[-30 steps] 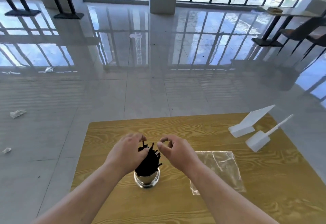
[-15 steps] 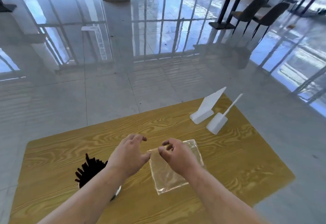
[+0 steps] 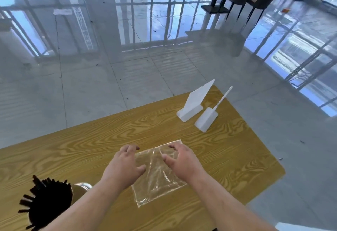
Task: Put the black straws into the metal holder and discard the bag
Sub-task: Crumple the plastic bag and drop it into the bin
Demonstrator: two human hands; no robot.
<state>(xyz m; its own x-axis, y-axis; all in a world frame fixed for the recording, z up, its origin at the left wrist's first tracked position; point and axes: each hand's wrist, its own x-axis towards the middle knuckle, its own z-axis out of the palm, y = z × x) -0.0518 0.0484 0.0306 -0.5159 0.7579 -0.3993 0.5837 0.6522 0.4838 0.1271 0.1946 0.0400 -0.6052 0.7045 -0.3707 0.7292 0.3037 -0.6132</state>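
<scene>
Head view: the left hand [image 3: 122,167] and right hand [image 3: 182,159] hover over the clear bag [image 3: 158,173] flat on the wooden table [image 3: 91,143], fingers spread, gripping nothing. Left of the left hand, the black straws [image 3: 46,200] stand in the metal holder [image 3: 81,188].

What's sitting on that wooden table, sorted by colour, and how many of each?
Black: 1 bundle of black straws, individual straws too many to count.
Silver: 1 shiny metal holder around the bundle.
Clear: 1 flat transparent plastic bag.
White: 2, a wedge-shaped white plastic sign stand and a flat white plastic paddle with a thin handle.
Total: 5.
</scene>
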